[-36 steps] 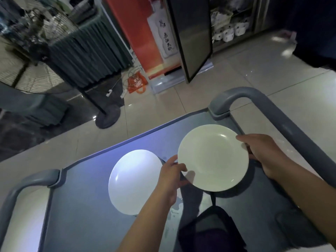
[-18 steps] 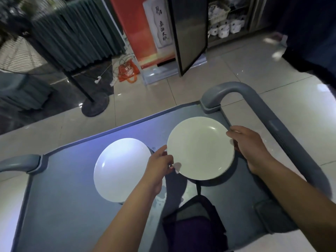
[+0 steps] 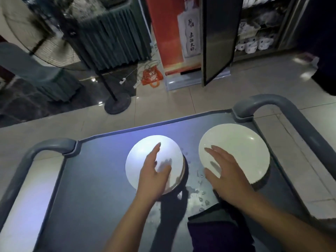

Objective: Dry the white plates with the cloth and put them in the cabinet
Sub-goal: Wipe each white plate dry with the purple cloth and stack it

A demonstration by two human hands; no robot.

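Where the frame cuts off our forearms, a dark purple cloth (image 3: 218, 231) lies half hidden at the grey table's (image 3: 87, 179) near edge. Our left hand (image 3: 154, 171) spreads flat over the glare-washed round white plate (image 3: 145, 151); our right hand (image 3: 223, 171), fingers apart, covers the glossy cream-white plate's (image 3: 241, 146) near rim. Beyond, the dark cabinet (image 3: 216, 39) stands open, contents blurred.

The dark cloth (image 3: 216, 231) runs off the bottom edge; the cabinet (image 3: 254, 30) contents are blurred.
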